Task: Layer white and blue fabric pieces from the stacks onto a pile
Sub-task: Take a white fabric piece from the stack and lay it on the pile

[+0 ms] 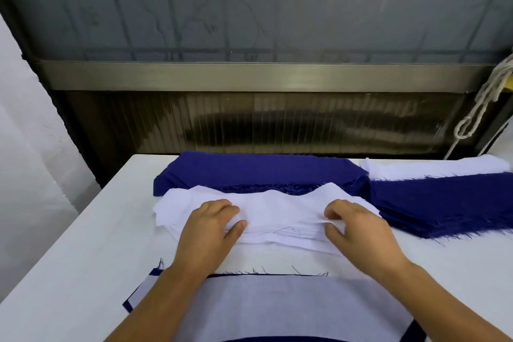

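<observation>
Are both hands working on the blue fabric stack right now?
No, the left hand and right hand both pinch the top piece of the white stack, with the blue stacks lying untouched behind it.

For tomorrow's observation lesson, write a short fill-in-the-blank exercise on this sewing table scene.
1. Both hands grip the stack of ____ fabric.
2. The left hand and right hand pinch it with ____ and fingers.
3. The stack behind it is ____.
4. The near pile shows a ____ piece on top.

Answers: white; thumb; blue; white
</observation>
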`<state>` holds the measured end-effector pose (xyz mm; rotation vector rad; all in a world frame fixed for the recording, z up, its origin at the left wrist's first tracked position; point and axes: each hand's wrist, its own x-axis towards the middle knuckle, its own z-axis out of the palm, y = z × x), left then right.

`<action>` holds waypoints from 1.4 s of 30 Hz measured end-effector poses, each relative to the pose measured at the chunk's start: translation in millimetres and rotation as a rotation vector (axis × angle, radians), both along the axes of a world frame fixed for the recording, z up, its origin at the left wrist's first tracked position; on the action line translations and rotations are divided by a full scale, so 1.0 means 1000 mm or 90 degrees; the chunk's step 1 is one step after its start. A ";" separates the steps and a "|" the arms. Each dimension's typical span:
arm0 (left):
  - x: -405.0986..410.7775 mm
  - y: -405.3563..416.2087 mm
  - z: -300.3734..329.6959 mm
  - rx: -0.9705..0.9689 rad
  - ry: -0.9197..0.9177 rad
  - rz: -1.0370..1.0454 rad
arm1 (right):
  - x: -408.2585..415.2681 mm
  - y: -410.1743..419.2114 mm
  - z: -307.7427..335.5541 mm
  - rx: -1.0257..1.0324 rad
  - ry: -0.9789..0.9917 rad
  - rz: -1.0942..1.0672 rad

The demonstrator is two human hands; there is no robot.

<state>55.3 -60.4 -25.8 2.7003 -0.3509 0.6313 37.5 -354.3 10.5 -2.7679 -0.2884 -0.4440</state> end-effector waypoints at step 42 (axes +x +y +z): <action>-0.002 -0.002 0.000 -0.145 -0.062 0.017 | 0.055 0.035 0.008 -0.024 -0.143 -0.025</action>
